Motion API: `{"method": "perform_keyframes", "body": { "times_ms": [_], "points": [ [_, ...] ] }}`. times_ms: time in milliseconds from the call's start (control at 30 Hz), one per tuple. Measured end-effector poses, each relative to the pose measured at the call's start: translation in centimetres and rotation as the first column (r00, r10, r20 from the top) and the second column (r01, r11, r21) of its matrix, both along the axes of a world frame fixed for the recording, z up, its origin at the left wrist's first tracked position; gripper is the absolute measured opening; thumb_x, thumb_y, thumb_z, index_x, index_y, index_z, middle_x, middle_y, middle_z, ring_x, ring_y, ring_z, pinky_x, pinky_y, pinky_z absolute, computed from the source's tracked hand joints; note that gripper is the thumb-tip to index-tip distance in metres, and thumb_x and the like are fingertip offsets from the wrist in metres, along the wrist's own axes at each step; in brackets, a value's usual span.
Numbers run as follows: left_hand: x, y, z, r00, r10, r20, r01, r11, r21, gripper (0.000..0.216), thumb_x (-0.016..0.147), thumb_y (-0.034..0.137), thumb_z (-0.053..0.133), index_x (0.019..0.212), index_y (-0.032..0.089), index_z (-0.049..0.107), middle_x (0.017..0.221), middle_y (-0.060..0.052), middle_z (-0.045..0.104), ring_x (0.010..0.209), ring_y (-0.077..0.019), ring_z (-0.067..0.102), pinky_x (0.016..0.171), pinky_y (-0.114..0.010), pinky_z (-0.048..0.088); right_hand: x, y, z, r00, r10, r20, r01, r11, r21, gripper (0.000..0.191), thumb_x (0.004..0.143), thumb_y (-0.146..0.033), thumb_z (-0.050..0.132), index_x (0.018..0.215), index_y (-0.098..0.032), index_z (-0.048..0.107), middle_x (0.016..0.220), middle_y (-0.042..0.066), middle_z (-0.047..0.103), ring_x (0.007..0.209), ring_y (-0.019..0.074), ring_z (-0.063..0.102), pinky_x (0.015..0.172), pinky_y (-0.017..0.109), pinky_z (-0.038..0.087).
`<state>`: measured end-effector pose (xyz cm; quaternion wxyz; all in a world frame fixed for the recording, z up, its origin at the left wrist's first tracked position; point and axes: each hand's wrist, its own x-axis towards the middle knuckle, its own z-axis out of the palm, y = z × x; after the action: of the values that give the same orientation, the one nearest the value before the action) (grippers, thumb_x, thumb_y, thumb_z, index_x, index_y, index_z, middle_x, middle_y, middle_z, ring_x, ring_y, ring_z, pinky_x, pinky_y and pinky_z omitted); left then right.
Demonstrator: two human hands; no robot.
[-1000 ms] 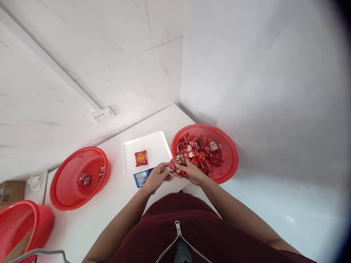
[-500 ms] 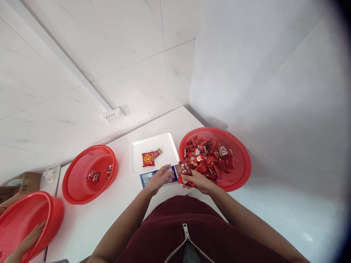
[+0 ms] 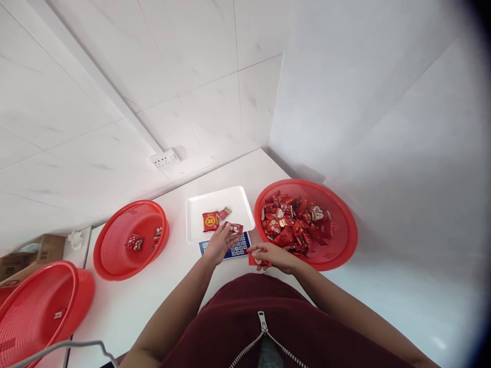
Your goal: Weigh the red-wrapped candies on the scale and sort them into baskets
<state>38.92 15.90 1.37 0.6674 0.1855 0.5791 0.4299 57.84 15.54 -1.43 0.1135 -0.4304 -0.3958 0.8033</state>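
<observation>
My left hand (image 3: 218, 246) pinches a small dark red wrapped snack (image 3: 235, 228) at the near edge of a weighing scale's white tray (image 3: 194, 199). On that tray lie a square red packet with a yellow emblem (image 3: 210, 221) and a small red and gold packet (image 3: 224, 213). Below the tray, the scale's blue keypad (image 3: 240, 246) is partly covered by my left hand. My right hand (image 3: 276, 257) curls around red snack packets (image 3: 253, 259), close to the near left rim of a red basket (image 3: 345, 240) heaped with similar red packets (image 3: 286, 236).
Left of the scale stands a red basket (image 3: 100, 255) with a few packets. Another red basket (image 3: 82, 294) is tilted at the lower left, with a small packet inside. Behind it are cardboard boxes (image 3: 51, 249). A wall socket (image 3: 164, 159) is above the white table (image 3: 161, 301).
A dark red snack passed from my right hand to my left, which moved it over the tray's near edge. Another person's hand left the lower-left basket.
</observation>
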Motion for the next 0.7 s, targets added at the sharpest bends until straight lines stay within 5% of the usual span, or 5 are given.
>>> {"method": "perform_keyframes", "body": {
  "times_ms": [100,200,333,467,700],
  "points": [
    [-0.4,-0.1,-0.2,1.000,-0.007,0.013,0.008,0.996,-0.083,0.063,0.077,0.046,0.058,0.128,0.019,0.034,0.102,-0.012,0.063,0.086,-0.0175,0.064,0.079,-0.031,0.049,0.1,-0.2,-0.2,0.999,-0.030,-0.011,0.030,0.999,0.012,0.033,0.072,-0.034,0.066,0.098,-0.016,0.057,0.061,-0.004,0.057,0.053,0.0092,0.062,0.046,0.016,0.041],
    [-0.4,-1.0,-0.8,0.951,-0.126,-0.283,0.124,0.992,-0.026,0.072,0.078,0.046,0.057,0.136,0.022,0.023,0.106,-0.012,0.062,0.088,-0.0204,0.063,0.079,-0.036,0.049,0.2,-0.3,-0.2,0.999,-0.052,-0.002,0.052,0.998,0.027,0.032,0.073,-0.034,0.065,0.099,-0.017,0.058,0.061,-0.004,0.057,0.054,0.0096,0.061,0.048,0.018,0.043],
    [-1.1,-1.1,-1.7,0.522,-0.181,-0.834,0.508,0.851,0.133,0.056,0.081,0.044,0.051,0.133,0.027,0.038,0.130,-0.011,0.049,0.123,-0.0278,0.041,0.101,-0.046,0.031,0.4,-0.4,-0.1,0.997,-0.072,0.021,0.072,0.997,0.023,0.031,0.073,-0.033,0.064,0.099,-0.017,0.057,0.060,-0.005,0.055,0.055,0.0099,0.061,0.049,0.018,0.043],
    [-2.1,0.3,-2.7,0.127,-0.235,-0.964,0.713,0.697,-0.076,0.056,0.079,0.050,0.050,0.132,0.031,0.041,0.147,-0.006,0.027,0.137,-0.0317,0.004,0.107,-0.055,0.001,0.5,-0.6,-0.1,0.996,-0.088,0.025,0.088,0.996,0.006,0.034,0.073,-0.034,0.065,0.102,-0.017,0.057,0.060,-0.004,0.055,0.058,0.0102,0.062,0.052,0.019,0.045],
    [-4.2,2.9,-4.2,-0.031,-0.381,-0.924,0.724,0.629,-0.284,0.056,0.084,0.056,0.034,0.136,0.035,0.033,0.149,-0.004,0.021,0.138,-0.0314,0.000,0.103,-0.061,-0.002,0.8,-0.9,0.0,0.991,-0.134,-0.012,0.133,0.991,-0.021,0.047,0.072,-0.033,0.068,0.114,-0.018,0.054,0.084,0.004,0.063,0.071,0.0121,0.063,0.062,0.024,0.050]
  ]
}}
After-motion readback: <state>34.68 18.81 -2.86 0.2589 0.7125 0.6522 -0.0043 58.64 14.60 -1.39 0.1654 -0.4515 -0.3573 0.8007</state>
